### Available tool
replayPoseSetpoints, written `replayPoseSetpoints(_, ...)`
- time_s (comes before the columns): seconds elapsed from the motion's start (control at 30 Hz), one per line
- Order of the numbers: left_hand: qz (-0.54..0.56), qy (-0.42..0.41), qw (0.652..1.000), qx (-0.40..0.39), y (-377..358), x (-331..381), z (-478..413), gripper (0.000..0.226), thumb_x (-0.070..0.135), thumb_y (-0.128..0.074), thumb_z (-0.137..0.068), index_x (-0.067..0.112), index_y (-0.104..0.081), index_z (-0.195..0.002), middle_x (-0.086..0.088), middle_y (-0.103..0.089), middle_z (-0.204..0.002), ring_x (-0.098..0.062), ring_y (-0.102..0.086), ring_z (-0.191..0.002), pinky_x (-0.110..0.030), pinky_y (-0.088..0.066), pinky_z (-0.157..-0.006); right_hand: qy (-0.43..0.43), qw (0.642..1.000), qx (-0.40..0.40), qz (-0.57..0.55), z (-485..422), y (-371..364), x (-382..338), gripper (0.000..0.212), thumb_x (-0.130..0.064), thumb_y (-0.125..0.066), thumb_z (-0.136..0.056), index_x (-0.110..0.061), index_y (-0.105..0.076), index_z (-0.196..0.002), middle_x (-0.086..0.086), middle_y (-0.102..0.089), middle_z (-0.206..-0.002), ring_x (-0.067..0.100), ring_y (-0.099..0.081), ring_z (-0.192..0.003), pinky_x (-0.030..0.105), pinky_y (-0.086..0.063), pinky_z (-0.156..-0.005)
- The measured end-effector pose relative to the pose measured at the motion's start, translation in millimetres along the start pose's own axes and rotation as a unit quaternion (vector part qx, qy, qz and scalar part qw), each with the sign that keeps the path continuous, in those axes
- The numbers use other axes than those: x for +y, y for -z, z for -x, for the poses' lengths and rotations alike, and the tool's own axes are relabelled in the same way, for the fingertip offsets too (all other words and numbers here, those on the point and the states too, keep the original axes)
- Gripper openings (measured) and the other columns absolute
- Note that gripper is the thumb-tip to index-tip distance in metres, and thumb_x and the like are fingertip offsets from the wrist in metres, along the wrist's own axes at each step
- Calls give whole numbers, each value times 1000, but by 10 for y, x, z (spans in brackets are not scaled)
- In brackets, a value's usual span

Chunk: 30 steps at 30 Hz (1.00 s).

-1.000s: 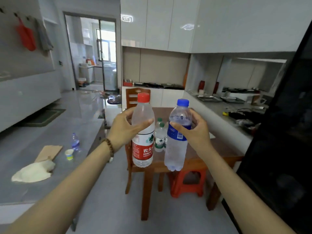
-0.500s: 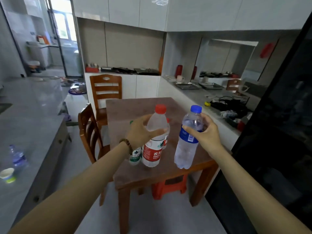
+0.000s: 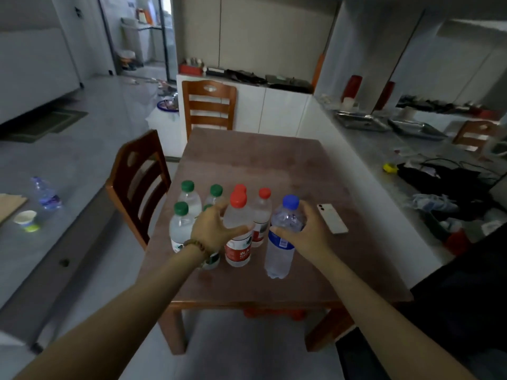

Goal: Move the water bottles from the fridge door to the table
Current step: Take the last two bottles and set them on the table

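Two bottles [image 3: 238, 231] in separate grips.

Four green-capped bottles [image 3: 181, 224], three red-capped bottles [image 3: 238, 237], one blue-capped bottle [image 3: 282, 242], two chairs [image 3: 140, 176], one phone [image 3: 332, 218]

- The red-capped bottle [image 3: 238, 231] in the left hand [image 3: 212, 231] has come down from mid-air and now stands upright among the bottles on the table [image 3: 288, 171].
- The blue-capped bottle [image 3: 282, 237] in the right hand [image 3: 303, 238] has dropped to the tabletop, right of the group.
- A white phone [image 3: 332, 218] has come into view.
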<state>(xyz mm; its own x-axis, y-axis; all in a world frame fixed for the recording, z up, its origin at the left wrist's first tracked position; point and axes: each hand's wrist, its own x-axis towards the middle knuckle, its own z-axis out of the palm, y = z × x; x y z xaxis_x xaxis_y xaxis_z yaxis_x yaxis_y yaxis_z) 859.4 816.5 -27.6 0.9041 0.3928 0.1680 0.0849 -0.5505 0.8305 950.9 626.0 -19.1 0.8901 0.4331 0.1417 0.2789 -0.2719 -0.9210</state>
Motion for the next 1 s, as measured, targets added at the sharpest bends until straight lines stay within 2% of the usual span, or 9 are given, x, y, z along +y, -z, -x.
replayPoseSetpoints(0.1,-33,28,999,-5,-133,-124,-98,63,39,-80,-65,18,-57,-121,1,-65,-115,-18,-59,-104,-32,-48,-86,4,1000,-25,-5,-192,-64,213,64,0,-80,-68,-6,-47,-122,1,-55,-113,11,-53,-99,7,-46,-70)
replayPoseSetpoints(0.17,-37,43,998,0,-214,-192,-142,63,36,-80,-66,18,-56,-121,-1,-65,-116,-21,-59,-105,-37,-50,-89,-2,999,-48,-14,-298,-125,335,61,0,-81,-66,-15,-47,-115,-10,-56,-106,3,-56,-94,13,-47,-71)
replayPoseSetpoints(0.3,-33,70,997,18,-333,-304,-198,65,31,-81,-66,16,-54,-124,-3,-64,-119,-23,-58,-108,-42,-49,-92,-4,997,-71,-19,-434,-265,471,61,-3,-82,-65,-25,-47,-108,-18,-56,-102,-3,-57,-92,12,-49,-70)
replayPoseSetpoints(0.43,-22,86,995,33,-451,-308,-283,65,21,-80,-68,12,-52,-126,-6,-62,-121,-24,-57,-110,-36,-47,-93,1,997,-78,-24,-565,-405,554,64,1,-82,-63,-37,-45,-99,-16,-57,-101,-2,-57,-92,13,-50,-71)
replayPoseSetpoints(0.57,-27,97,994,33,-528,-296,-375,63,14,-77,-71,9,-50,-127,-8,-59,-125,-24,-54,-114,-22,-39,-90,16,995,-89,-29,-659,-452,675,63,1,-83,-63,-36,-46,-99,-11,-59,-102,7,-60,-96,15,-51,-76)
replayPoseSetpoints(0.7,-31,116,993,16,-593,-341,-413,58,11,-76,-72,7,-50,-124,-12,-58,-124,-27,-53,-113,-23,-38,-89,21,994,-103,-24,-704,-462,764,62,0,-83,-63,-30,-45,-102,-15,-56,-100,1,-57,-93,12,-49,-73)
replayPoseSetpoints(0.83,-40,122,992,0,-631,-338,-422,54,9,-74,-74,6,-51,-122,-12,-58,-123,-26,-53,-113,-17,-34,-83,25,991,-130,-31,-739,-433,844,62,-1,-83,-64,-22,-45,-108,-16,-56,-102,1,-58,-94,11,-50,-74)
replayPoseSetpoints(0.9,-42,124,991,-6,-632,-335,-428,54,8,-73,-75,6,-49,-123,-12,-57,-124,-26,-52,-115,-18,-34,-84,25,989,-144,-32,-768,-417,893,61,-4,-84,-64,-19,-47,-109,-5,-59,-105,10,-59,-98,17,-51,-79)
replayPoseSetpoints(1.0,-62,125,990,-25,-617,-327,-439,58,10,-73,-76,6,-45,-127,-12,-54,-128,-27,-50,-119,-21,-35,-89,20,984,-178,-16,-794,-401,944,63,-21,-85,-62,-17,-50,-114,9,-59,-116,23,-59,-108,36,-52,-89)
